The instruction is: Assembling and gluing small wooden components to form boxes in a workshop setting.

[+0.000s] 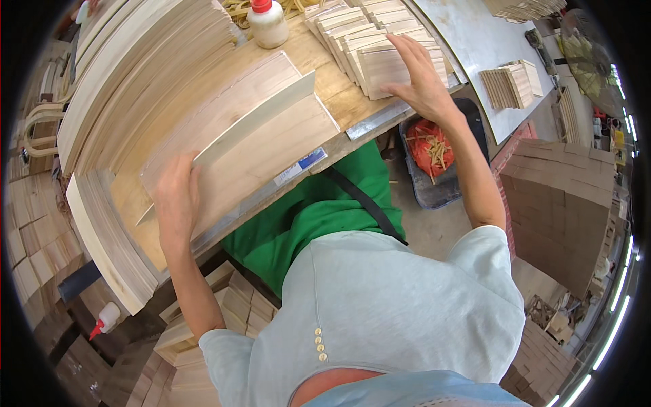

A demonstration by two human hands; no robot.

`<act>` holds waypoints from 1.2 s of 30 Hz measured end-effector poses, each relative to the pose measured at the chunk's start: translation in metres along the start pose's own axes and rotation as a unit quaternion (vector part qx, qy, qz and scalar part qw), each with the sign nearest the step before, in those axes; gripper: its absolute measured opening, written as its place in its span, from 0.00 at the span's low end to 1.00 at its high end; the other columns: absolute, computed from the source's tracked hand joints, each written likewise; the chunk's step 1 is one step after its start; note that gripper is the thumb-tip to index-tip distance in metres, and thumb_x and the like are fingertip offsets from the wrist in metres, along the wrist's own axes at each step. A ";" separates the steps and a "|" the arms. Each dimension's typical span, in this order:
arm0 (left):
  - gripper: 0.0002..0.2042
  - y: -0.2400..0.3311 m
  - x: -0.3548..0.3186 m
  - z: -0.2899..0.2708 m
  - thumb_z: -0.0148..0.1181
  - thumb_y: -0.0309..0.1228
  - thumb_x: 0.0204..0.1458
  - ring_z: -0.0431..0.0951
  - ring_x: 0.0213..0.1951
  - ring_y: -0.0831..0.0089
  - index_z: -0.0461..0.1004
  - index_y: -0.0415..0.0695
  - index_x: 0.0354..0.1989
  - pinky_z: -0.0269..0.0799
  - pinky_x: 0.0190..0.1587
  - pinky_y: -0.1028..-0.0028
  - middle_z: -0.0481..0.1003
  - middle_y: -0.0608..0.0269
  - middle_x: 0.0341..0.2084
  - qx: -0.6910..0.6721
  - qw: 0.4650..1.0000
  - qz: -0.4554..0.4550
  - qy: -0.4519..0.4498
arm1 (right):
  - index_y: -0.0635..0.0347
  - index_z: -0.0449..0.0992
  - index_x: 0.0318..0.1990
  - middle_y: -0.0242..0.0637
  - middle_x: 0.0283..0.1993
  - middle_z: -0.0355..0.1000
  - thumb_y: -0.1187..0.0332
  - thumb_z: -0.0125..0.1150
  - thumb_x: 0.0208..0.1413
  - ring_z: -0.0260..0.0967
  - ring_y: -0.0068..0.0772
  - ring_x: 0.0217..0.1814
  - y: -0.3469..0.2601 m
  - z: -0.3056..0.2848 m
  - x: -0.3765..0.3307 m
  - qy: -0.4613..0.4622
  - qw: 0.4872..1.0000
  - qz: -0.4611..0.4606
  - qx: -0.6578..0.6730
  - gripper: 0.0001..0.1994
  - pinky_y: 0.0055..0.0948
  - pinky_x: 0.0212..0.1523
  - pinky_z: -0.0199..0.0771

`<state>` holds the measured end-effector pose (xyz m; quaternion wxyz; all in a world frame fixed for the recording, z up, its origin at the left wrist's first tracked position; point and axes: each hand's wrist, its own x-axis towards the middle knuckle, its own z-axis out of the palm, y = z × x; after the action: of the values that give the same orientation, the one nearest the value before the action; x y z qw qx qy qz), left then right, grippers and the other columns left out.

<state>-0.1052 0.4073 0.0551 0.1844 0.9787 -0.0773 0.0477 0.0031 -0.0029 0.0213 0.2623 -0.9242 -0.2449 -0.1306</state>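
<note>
Two hands are seen, set well apart over the bench. Thin board [261, 117] is stood on edge, with flat boards [271, 152] lying along its sides; long axis is run from 8 o'clock to 2 o'clock. Its 8 o'clock part is covered by the left hand [178, 193], clearly the nearer one; the board appears pinched between thumb and fingers there, though the hand is blurred. From the right hand [422, 80], the board's far end is placed at 9 o'clock, not touched.

Right thumb and fingers are spread over the front piece of the small-board stack [380, 57]; whether that piece is gripped cannot be told. From the left hand, the stack is located at 2 o'clock, its pieces overlapped and tilted.

Bench top [329, 68] is made of wood, edged with metal strip [374, 120]. From frame centre: long boards [139, 88] are piled at 10 o'clock; red-capped bottle [269, 28] is stood between 11 and 12. Grey table [468, 47] is placed between 1 and 2, loaded with grooved pieces [507, 88]. Dark tub [480, 122] is set at 2, red bag [427, 142] inside. Brown stack [553, 210] is seen at 3.
</note>
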 end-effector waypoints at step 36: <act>0.10 -0.010 -0.003 0.008 0.57 0.23 0.53 0.74 0.37 0.52 0.74 0.42 0.43 0.68 0.38 0.61 0.73 0.52 0.33 -0.015 0.999 0.015 0.034 | 0.77 0.57 0.60 0.59 0.45 0.69 0.46 0.73 0.38 0.66 0.57 0.46 -0.023 0.036 -0.034 -0.026 0.960 0.177 -0.213 0.50 0.45 0.49 0.67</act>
<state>-0.1063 0.4138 0.0438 0.2012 0.9723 -0.0862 0.0822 -0.0341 0.0209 -0.0118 0.0712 -0.9904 -0.0511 -0.1071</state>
